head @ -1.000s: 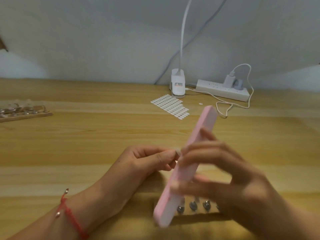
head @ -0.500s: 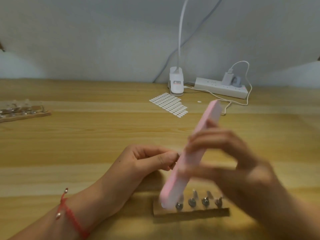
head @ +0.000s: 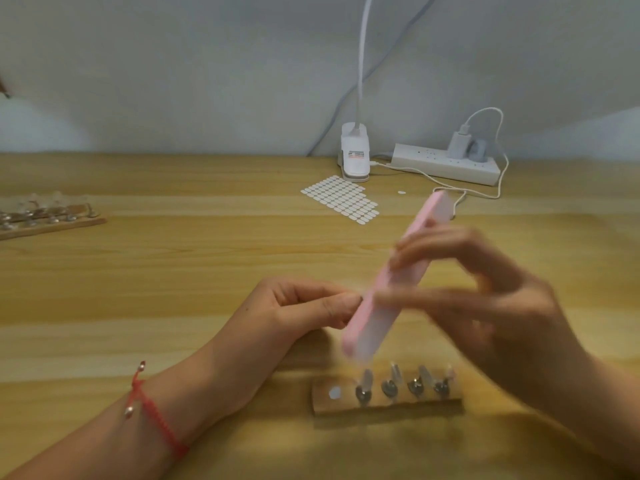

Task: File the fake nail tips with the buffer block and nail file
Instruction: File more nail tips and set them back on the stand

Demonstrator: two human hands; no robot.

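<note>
A person's right hand [head: 485,299], blurred, grips a pink buffer block [head: 391,285] at centre frame, tilted with its top end toward the upper right. The left hand [head: 304,306], a red bracelet [head: 152,414] at its wrist, pinches thumb and forefinger against the block's edge; whether they hold anything cannot be told. Below the block, a wooden holder [head: 386,401] carries four nail tips [head: 394,374] on the counter [head: 173,271]. Adhesive tabs [head: 341,199] and a power strip [head: 446,164] lie beyond.
</note>
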